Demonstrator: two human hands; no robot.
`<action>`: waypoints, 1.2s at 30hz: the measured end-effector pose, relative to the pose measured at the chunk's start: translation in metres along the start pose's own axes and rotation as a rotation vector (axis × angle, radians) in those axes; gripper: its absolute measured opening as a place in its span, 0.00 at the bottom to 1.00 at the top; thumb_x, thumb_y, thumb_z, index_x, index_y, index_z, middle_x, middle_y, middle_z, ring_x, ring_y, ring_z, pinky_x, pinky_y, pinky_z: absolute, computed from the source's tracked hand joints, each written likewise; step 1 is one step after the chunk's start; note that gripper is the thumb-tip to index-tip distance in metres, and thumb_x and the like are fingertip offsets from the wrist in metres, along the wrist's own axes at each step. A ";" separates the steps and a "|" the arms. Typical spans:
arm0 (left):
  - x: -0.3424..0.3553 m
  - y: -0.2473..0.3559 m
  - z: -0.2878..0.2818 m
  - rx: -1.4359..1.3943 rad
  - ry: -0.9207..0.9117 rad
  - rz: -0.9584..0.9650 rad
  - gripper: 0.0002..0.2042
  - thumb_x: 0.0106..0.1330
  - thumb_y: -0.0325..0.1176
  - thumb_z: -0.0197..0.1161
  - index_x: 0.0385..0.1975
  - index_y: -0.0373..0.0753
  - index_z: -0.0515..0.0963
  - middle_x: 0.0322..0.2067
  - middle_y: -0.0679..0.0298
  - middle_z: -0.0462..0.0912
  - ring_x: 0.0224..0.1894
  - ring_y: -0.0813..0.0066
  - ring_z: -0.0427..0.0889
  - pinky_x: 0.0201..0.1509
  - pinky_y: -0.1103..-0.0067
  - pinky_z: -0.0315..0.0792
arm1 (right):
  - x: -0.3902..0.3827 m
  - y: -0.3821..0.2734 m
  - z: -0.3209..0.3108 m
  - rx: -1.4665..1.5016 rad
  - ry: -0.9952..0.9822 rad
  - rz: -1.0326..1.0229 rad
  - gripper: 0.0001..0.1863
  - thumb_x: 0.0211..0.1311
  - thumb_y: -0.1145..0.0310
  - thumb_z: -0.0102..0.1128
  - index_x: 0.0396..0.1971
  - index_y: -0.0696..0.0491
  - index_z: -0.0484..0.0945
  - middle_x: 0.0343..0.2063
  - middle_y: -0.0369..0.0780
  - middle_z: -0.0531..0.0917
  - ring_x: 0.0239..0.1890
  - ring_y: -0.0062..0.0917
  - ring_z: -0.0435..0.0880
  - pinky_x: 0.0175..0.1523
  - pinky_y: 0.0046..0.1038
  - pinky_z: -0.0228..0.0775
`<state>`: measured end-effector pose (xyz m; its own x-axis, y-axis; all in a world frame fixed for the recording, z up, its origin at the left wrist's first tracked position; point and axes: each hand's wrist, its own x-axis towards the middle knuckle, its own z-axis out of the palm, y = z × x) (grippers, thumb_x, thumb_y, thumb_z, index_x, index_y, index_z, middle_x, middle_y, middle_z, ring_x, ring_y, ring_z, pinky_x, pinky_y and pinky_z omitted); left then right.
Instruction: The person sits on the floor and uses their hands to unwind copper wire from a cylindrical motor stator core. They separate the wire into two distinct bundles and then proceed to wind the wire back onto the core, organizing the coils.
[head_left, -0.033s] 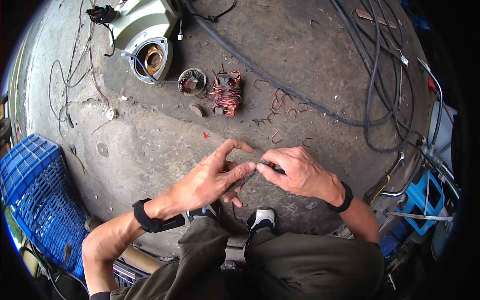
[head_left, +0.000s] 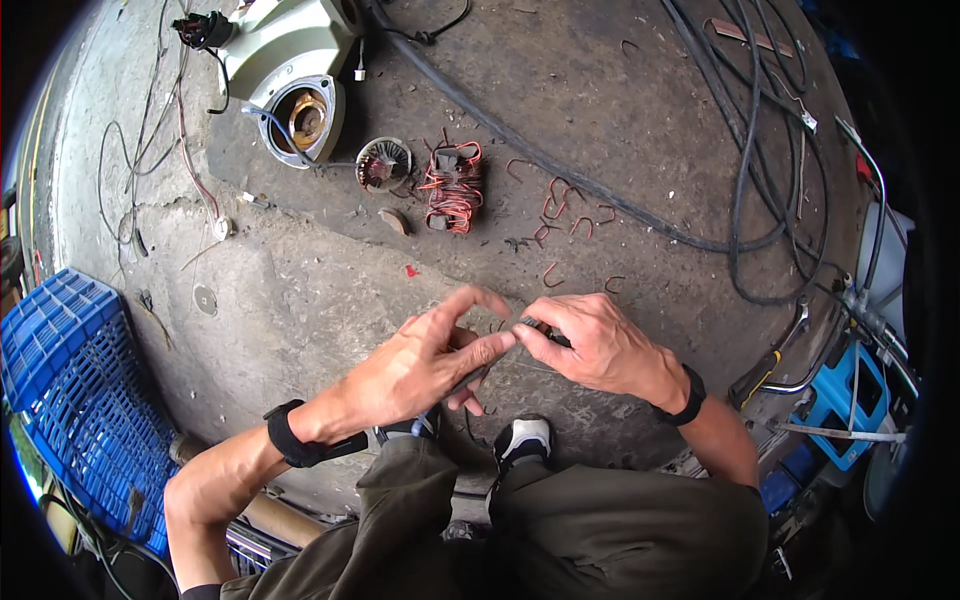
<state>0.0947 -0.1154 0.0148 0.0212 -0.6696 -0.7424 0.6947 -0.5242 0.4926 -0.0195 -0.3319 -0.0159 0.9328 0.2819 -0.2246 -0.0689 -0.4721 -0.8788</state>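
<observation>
Pinching: small dark piece (head_left: 537, 325), by right hand (head_left: 605, 345); cannot tell for left hand (head_left: 422, 362)
Room: concrete floor (head_left: 285, 305) leftward, toward blue slotted crate (head_left: 60, 330)
Change: left thumb (head_left: 488, 349) slightly rightward

Repair workshop by the look of it, parts laid out at ground level. Concrete floor (head_left: 300, 330), stained and gritty. Opened pale housing (head_left: 285, 48) at upper left; near it a wound ring (head_left: 384, 165) and a red wire coil (head_left: 455, 190), bent wire bits (head_left: 551, 276) scattered alongside. Dark cable (head_left: 690, 241) snaking across. Blue crate (head_left: 90, 390) at left; blue case (head_left: 848, 405) and yellow-handled tool (head_left: 765, 376) at right.
</observation>
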 end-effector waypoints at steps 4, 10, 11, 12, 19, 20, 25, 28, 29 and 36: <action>-0.001 0.000 -0.003 0.279 -0.121 -0.040 0.19 0.82 0.45 0.53 0.53 0.33 0.76 0.25 0.63 0.82 0.25 0.78 0.84 0.33 0.77 0.80 | 0.002 -0.007 0.002 -0.054 0.009 -0.050 0.10 0.68 0.68 0.65 0.34 0.58 0.76 0.21 0.45 0.78 0.26 0.41 0.83 0.32 0.40 0.74; -0.002 -0.013 0.006 0.139 -0.044 -0.116 0.19 0.82 0.45 0.52 0.40 0.32 0.78 0.22 0.61 0.79 0.24 0.73 0.87 0.32 0.74 0.78 | -0.005 -0.007 0.013 -0.029 0.020 -0.063 0.10 0.64 0.71 0.68 0.33 0.57 0.74 0.20 0.44 0.77 0.24 0.42 0.82 0.31 0.40 0.73; -0.006 -0.009 0.007 0.197 -0.028 -0.114 0.19 0.82 0.45 0.52 0.39 0.32 0.78 0.21 0.61 0.78 0.24 0.73 0.86 0.31 0.73 0.78 | -0.003 -0.006 0.011 -0.016 0.017 -0.077 0.10 0.64 0.71 0.68 0.33 0.57 0.74 0.19 0.44 0.77 0.24 0.42 0.82 0.31 0.40 0.73; -0.009 -0.005 0.008 0.253 -0.011 -0.113 0.20 0.82 0.44 0.51 0.37 0.31 0.78 0.21 0.61 0.78 0.23 0.72 0.86 0.30 0.73 0.77 | -0.002 -0.006 0.010 -0.001 0.014 -0.092 0.10 0.63 0.71 0.68 0.33 0.57 0.74 0.19 0.45 0.77 0.24 0.42 0.82 0.30 0.40 0.73; -0.013 -0.004 0.006 0.342 -0.064 -0.036 0.15 0.81 0.39 0.53 0.40 0.32 0.79 0.20 0.64 0.75 0.19 0.76 0.82 0.27 0.76 0.73 | -0.008 0.001 0.020 0.159 -0.013 -0.073 0.11 0.64 0.68 0.67 0.32 0.58 0.76 0.18 0.45 0.77 0.22 0.41 0.80 0.29 0.39 0.71; -0.014 -0.007 0.004 0.339 -0.081 -0.014 0.16 0.81 0.39 0.53 0.39 0.32 0.79 0.20 0.62 0.77 0.19 0.73 0.83 0.27 0.74 0.74 | -0.009 -0.001 0.019 0.182 -0.044 -0.058 0.11 0.65 0.68 0.67 0.32 0.58 0.76 0.18 0.45 0.76 0.21 0.41 0.80 0.29 0.39 0.71; -0.011 -0.018 -0.001 0.243 -0.143 -0.025 0.15 0.81 0.39 0.53 0.40 0.32 0.80 0.21 0.58 0.79 0.20 0.70 0.86 0.28 0.71 0.75 | -0.014 -0.002 0.019 0.268 -0.114 0.024 0.11 0.67 0.66 0.66 0.32 0.59 0.76 0.18 0.45 0.76 0.20 0.40 0.79 0.28 0.39 0.70; -0.011 -0.019 -0.005 0.262 -0.149 -0.005 0.14 0.80 0.39 0.54 0.44 0.33 0.81 0.24 0.55 0.82 0.24 0.68 0.87 0.32 0.68 0.76 | -0.010 -0.005 0.017 0.203 -0.075 -0.029 0.11 0.66 0.67 0.66 0.32 0.58 0.76 0.18 0.45 0.76 0.21 0.40 0.79 0.28 0.38 0.70; -0.010 -0.018 -0.005 0.337 -0.149 0.028 0.14 0.80 0.39 0.55 0.46 0.34 0.81 0.26 0.53 0.84 0.24 0.65 0.87 0.34 0.67 0.77 | -0.012 -0.006 0.019 0.157 -0.044 -0.051 0.10 0.65 0.68 0.67 0.33 0.58 0.76 0.18 0.45 0.76 0.21 0.40 0.80 0.28 0.38 0.71; -0.009 -0.005 -0.002 0.963 0.042 0.518 0.23 0.74 0.37 0.63 0.64 0.35 0.73 0.40 0.49 0.86 0.39 0.48 0.84 0.50 0.61 0.79 | -0.006 -0.007 -0.015 -0.089 0.151 -0.099 0.12 0.54 0.74 0.73 0.35 0.57 0.78 0.20 0.41 0.78 0.23 0.36 0.81 0.30 0.35 0.74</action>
<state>0.0923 -0.1054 0.0184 0.1860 -0.9188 -0.3483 -0.2593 -0.3878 0.8845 -0.0193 -0.3430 -0.0023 0.9764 0.2052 -0.0667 0.0516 -0.5223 -0.8512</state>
